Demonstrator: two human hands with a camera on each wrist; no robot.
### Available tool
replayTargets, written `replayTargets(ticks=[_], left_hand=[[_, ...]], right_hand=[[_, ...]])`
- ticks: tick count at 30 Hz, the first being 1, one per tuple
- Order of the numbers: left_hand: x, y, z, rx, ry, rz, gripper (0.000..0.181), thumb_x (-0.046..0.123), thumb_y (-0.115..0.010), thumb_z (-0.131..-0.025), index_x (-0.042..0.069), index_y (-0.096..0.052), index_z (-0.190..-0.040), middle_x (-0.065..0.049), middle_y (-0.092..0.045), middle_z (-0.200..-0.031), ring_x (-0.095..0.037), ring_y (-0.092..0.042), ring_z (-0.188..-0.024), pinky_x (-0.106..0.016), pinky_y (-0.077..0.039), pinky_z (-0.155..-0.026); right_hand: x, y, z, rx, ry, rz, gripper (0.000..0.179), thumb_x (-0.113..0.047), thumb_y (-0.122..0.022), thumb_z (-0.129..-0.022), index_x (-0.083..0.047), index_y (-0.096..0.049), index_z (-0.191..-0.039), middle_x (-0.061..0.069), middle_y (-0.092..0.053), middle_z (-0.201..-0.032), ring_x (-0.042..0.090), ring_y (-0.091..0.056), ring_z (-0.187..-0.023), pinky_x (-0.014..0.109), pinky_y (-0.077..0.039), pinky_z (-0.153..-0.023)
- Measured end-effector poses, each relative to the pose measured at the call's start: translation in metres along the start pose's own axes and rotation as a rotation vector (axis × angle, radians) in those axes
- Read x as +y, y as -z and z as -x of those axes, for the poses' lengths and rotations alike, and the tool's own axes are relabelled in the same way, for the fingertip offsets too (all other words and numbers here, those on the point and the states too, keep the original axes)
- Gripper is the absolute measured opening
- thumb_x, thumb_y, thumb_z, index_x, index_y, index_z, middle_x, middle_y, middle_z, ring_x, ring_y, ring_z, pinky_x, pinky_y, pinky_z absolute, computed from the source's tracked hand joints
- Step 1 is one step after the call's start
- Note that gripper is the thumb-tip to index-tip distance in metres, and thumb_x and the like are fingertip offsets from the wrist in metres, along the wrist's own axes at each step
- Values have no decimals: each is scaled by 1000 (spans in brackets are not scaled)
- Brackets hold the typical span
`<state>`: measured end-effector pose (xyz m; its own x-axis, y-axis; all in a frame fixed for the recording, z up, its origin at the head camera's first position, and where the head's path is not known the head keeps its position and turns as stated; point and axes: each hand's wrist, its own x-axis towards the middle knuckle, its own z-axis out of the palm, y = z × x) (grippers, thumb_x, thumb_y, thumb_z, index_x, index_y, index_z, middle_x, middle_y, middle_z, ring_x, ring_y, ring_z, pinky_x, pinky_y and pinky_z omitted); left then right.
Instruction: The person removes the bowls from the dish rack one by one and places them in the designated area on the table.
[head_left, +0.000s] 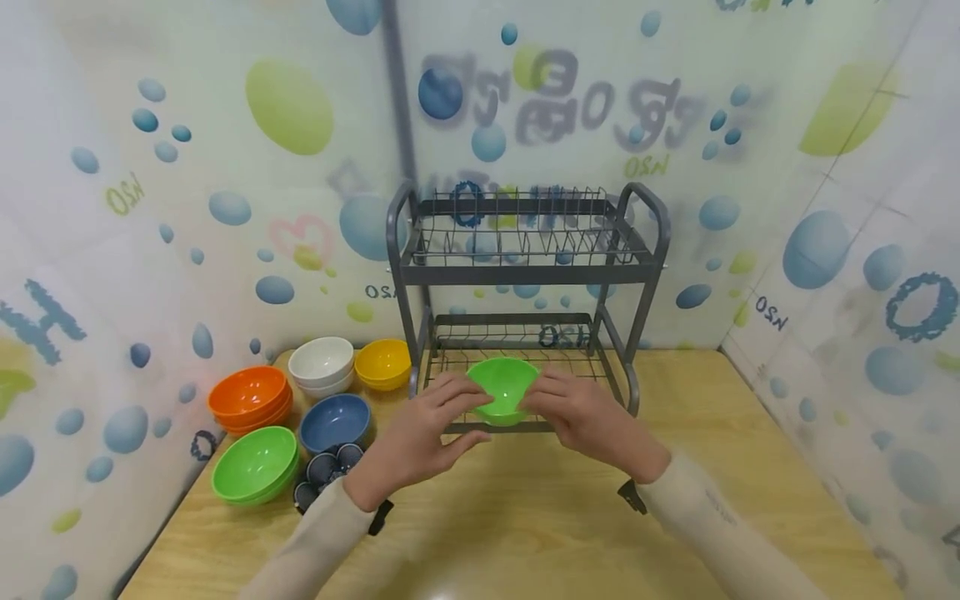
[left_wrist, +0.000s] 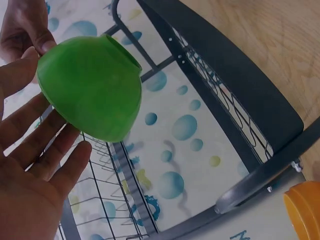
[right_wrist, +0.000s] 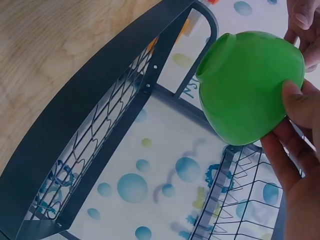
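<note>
A light green bowl point(head_left: 504, 392) is held between both hands in front of the rack's lower tier, its hollow side toward the head camera. My right hand point(head_left: 573, 412) pinches its right side; in the right wrist view the thumb point(right_wrist: 295, 97) presses the outer wall while the fingers reach beneath. On the opposite side, my left hand point(head_left: 431, 425) has extended, spread fingers touching the bowl's edge, and its thumb points away below. The left wrist view shows the bowl's rounded outside point(left_wrist: 92, 90) and those fingers point(left_wrist: 72, 165) beside it.
A dark two-tier dish rack point(head_left: 525, 275) stands against the patterned wall. At left on the wooden table point(head_left: 525, 517) sit orange point(head_left: 247, 396), white point(head_left: 321, 367), yellow point(head_left: 382, 364), blue point(head_left: 335, 421) and green bowls point(head_left: 255, 462), plus several small dark cups point(head_left: 324, 468).
</note>
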<state>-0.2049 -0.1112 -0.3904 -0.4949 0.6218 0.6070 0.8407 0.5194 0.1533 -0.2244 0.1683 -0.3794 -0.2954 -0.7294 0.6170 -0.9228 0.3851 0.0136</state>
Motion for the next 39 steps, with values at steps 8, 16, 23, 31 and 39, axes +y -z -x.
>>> replayTargets(ticks=[8, 16, 23, 31, 39], left_hand=[[11, -3, 2, 0, -81, -55, 23, 10, -82, -87, 12, -75, -108, 2, -72, -108, -16, -64, -105, -27, -59, -92], [13, -2, 1, -1, -88, -42, 21, 4, -79, -88, 11, -74, -107, -1, -74, -109, -20, -69, -113, -36, -56, -104], [11, 0, 3, 6, -97, -16, 22, 2, -79, -88, 8, -73, -108, -4, -73, -112, -23, -68, -115, -37, -56, -103], [1, 7, 15, 46, -75, -68, 19, 0, -81, -85, 8, -72, -100, 0, -72, -102, -18, -66, -102, -35, -61, -92], [-12, 20, 34, 105, -28, -158, 21, -2, -83, -80, 9, -73, -95, 1, -71, -95, -15, -62, -91, -34, -60, -81]], right_hand=[[-8, 0, 1, -6, 22, -4, 31, 9, -74, -87, -14, -74, -107, -4, -71, -108, 12, -66, -105, 33, -59, -96], [-10, -1, 2, 11, 18, -18, 28, 7, -75, -87, -14, -74, -106, -4, -71, -106, 12, -66, -105, 27, -57, -96], [-7, -4, 3, 52, -14, -63, 31, 2, -78, -87, -12, -73, -114, -1, -71, -114, 15, -65, -108, 25, -56, -95], [8, 5, 8, 178, -195, -99, 48, -4, -82, -85, -12, -68, -130, 5, -68, -131, 20, -63, -122, 23, -48, -108], [28, 21, 17, 367, -270, -28, 52, -23, -79, -92, -7, -62, -138, 16, -57, -146, 33, -53, -134, 25, -34, -121]])
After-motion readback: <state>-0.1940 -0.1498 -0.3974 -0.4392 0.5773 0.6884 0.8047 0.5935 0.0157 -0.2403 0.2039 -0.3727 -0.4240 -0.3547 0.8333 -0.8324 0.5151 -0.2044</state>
